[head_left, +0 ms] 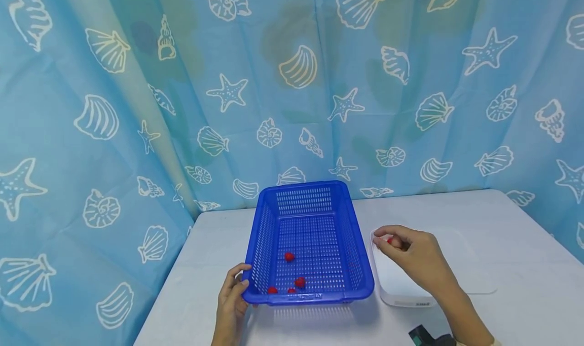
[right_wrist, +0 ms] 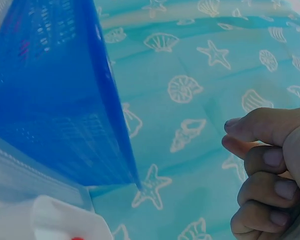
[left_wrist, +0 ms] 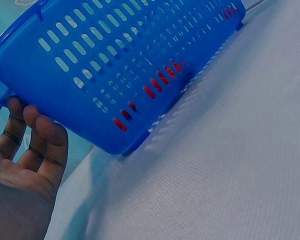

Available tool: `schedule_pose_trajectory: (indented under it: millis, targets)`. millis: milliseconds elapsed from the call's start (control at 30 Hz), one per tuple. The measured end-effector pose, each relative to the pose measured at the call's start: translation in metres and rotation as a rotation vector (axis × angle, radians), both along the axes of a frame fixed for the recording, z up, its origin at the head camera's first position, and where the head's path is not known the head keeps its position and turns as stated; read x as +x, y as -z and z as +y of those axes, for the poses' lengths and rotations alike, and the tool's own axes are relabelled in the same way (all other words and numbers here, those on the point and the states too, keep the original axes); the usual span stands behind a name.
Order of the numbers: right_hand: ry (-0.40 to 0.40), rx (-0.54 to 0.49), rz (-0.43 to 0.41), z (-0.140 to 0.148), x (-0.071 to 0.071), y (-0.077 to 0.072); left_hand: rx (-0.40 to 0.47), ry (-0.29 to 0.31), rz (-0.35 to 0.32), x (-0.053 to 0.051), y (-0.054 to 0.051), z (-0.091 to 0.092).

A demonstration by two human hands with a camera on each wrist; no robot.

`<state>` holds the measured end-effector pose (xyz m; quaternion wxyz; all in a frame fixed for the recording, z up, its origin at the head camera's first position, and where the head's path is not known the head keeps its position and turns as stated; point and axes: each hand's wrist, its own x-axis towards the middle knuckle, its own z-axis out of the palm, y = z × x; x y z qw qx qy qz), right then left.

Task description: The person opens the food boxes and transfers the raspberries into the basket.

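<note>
Left hand (head_left: 231, 296), gripping the near left corner of a blue slotted basket (head_left: 315, 299); several small red pieces (head_left: 299, 282) lie toward its near end. White flat-topped device (head_left: 398, 280), just beside the basket; right hand (head_left: 417, 254) above it, fingers curled, whether grasping anything cannot be told.

Your head view looks forward-down; left-wrist view, close, faces blue rectangular plastic basket (left_wrist: 140, 65); right-wrist, sharing basket, faces shell-printed blue cloth curtain (right_wrist: 155, 110).
</note>
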<state>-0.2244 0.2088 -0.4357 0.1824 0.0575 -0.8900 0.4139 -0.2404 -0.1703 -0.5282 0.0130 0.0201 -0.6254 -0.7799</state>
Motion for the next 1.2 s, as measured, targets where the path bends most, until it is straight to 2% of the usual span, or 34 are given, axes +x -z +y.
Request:
schedule_pose_trajectory:
  millis: [367,667,967,1200]
  targets:
    - [0.116,0.100,-0.120,0.022,-0.005,-0.001,0.000,0.007,-0.006,0.000,0.002,-0.002]
    - [0.183,0.200,-0.199,0.032,-0.012,0.011,-0.004,-0.007,-0.017,-0.001,0.001,-0.001]
    - [0.184,0.242,-0.362,0.044,-0.024,0.035,0.017,0.015,0.007,0.001,0.005,-0.002]
    - [0.164,0.259,-0.413,0.050,-0.031,0.043,0.002,0.018,-0.002,-0.001,0.004,-0.002]
